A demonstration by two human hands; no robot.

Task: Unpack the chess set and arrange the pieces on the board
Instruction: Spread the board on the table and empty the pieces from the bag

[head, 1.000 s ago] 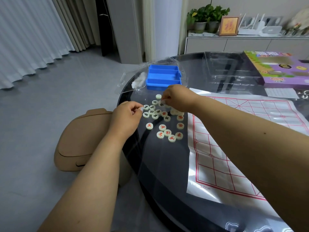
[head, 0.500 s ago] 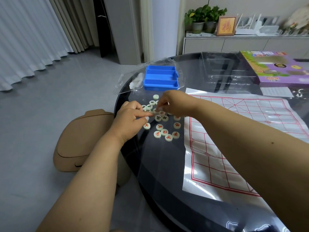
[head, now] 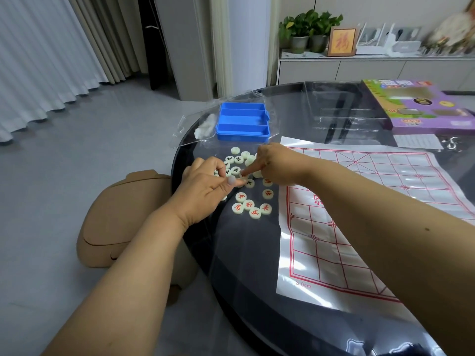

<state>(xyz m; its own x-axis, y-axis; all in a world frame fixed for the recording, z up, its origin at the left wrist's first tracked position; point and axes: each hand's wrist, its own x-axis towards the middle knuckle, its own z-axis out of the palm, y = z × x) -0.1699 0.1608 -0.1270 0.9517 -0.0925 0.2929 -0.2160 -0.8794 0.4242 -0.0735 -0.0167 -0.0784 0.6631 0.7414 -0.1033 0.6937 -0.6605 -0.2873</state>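
I work both hands in the heap of round pieces (head: pixel 248 187) lying on the dark table (head: pixel 257 291) just left of the board (head: pixel 359 201). My left hand (head: pixel 205 187) pinches thumb to fingertips, apparently on a piece I cannot see; my right hand (head: pixel 273 163) presses one extended finger onto a piece. I judge it best to turn each piece face up and sort by colour before moving any to the board.

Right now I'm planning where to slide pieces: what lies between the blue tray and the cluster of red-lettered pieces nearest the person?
In the head view, more loose chess pieces and both hands lie between the blue tray and the red-lettered cluster.
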